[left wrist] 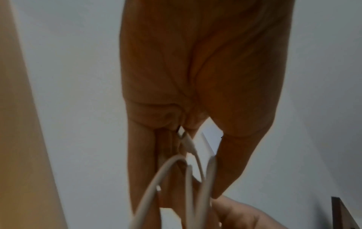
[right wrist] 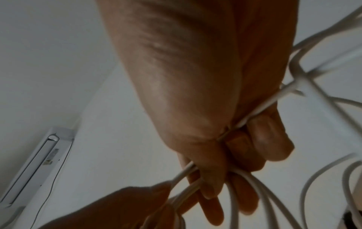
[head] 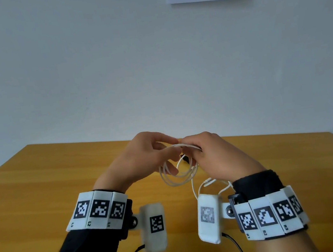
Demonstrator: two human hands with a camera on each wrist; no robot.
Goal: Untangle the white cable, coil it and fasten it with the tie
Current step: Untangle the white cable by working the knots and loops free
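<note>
Holding: both hands grip the white cable (head: pixel 178 167) above the table (head: pixel 41 187).
Left hand (head: pixel 144 157): pinches coil, 10 o'clock.
Right hand (head: pixel 213 155): fingers curled around loops, 2 o'clock.

Smooth white plastic-looking cable (head: pixel 178 173), matt wood-grain table (head: pixel 41 187), black cloth wristbands (head: pixel 88 245)

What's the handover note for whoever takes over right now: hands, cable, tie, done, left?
Left hand: pinches the top of the white cable coil.
Right hand: fingers curled round the same strands.
Cable: several loops hang between the hands above the wooden table; a loose end trails toward the right wrist.
Tie: a small dark item behind the coil may be it; unclear.
Done: mostly coiled.
Left: wind in the tail, fasten the tie.
</note>
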